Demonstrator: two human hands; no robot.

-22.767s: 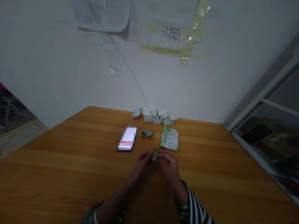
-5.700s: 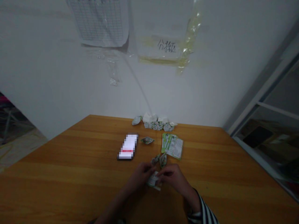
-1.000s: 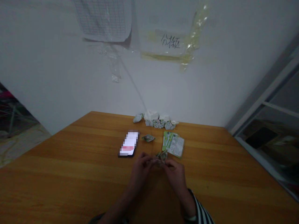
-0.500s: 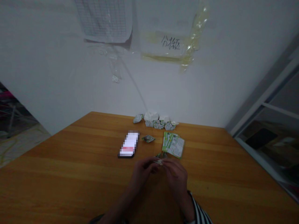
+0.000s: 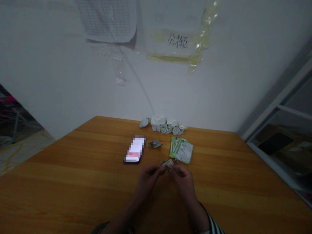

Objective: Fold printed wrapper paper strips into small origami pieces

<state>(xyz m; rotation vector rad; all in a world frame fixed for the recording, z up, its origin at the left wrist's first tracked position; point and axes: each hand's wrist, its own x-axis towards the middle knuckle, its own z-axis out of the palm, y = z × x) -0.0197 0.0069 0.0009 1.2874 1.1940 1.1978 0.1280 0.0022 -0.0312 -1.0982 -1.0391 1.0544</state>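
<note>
Between my two hands is a small printed paper packet [image 5: 168, 163], partly folded, with green and white on it. My left hand [image 5: 149, 178] pinches its left side between thumb and fingers. On the opposite side, my right hand [image 5: 182, 180] grips the packet the same way. Just beyond the fingers lies a loose stack of flat green-and-white packets [image 5: 182, 150]. A small folded packet [image 5: 155, 143] sits by itself to the left of that stack. The fingers cover part of the held packet.
A phone [image 5: 135, 149] with a lit screen lies left of the folded packet. Crumpled white-and-green packets [image 5: 166, 128] line the back of the wooden table [image 5: 73, 162], against the wall. Taped papers [image 5: 179, 40] hang above. A shelf frame [image 5: 275, 130] stands at the right.
The packet in my hands has turned so more of its printed face shows. My fingers have shifted slightly on it, and the right wrist has moved a little to the right.
</note>
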